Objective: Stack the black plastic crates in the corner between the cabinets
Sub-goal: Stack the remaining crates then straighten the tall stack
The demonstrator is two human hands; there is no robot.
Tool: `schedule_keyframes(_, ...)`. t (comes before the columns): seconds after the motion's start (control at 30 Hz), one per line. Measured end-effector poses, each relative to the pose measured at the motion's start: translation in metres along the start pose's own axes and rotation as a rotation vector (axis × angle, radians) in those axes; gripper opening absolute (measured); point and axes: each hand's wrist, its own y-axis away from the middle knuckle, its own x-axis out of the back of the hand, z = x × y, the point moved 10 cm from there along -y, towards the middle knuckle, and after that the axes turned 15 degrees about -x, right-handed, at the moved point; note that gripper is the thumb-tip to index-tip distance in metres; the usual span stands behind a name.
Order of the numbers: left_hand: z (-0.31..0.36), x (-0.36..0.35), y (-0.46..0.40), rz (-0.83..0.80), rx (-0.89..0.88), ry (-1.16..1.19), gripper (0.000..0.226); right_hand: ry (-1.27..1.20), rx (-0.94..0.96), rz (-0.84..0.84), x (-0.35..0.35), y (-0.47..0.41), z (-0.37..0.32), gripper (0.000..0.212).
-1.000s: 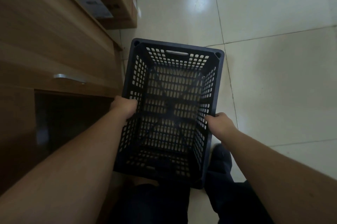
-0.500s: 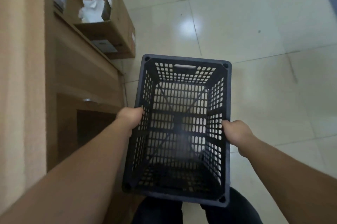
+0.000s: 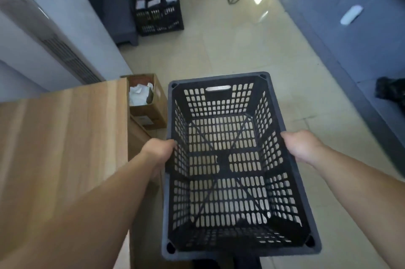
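Far left: grey-white unit (image 3: 54, 34) with a vent grille, wooden cabinet top (image 3: 63, 137) below it. Just right of the cabinet's far edge, an open cardboard box (image 3: 151, 111) with crumpled white paper inside, sitting on the tiled floor (image 3: 236, 49). Left hand (image 3: 158, 150) is closed around the left long rim of the black plastic crate (image 3: 230, 165), fingers curled over the edge. Crate is empty, open side up, held in the air in front of the body above the floor, beside the wooden cabinet. Right hand (image 3: 301, 146) is clamped on the right long rim the same way. Far back, upper left of centre: stacked black crates (image 3: 156, 3) holding some white items, next to a dark grey cabinet (image 3: 116, 5). Right side: grey counter (image 3: 350, 27) with a small box and a white object on top.
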Motion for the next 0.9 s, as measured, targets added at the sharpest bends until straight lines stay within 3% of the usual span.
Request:
schedule_keyframes(0.2, 0.103, 0.056, 0.065, 0.062, -0.13, -0.001, 0.02, -0.054, 0.065, 0.055, 0.094, 0.063, -0.045, 0.043)
schedule_keyframes(0.4, 0.144, 0.106, 0.126, 0.171, -0.17, 0.071, 0.019, -0.086, 0.172, -0.019, 0.141, 0.11, -0.096, 0.039)
schedule_keyframes(0.67, 0.114, 0.174, 0.236, 0.437, -0.104, 0.221, 0.019, 0.104, 0.448, -0.116, 0.148, 0.212, -0.18, 0.035)
schedule_keyframes(0.9, 0.038, 0.205, 0.352, 0.653, -0.023, 0.354, 0.019, 0.282, 0.665, -0.161, 0.099, 0.331, -0.205, 0.031)
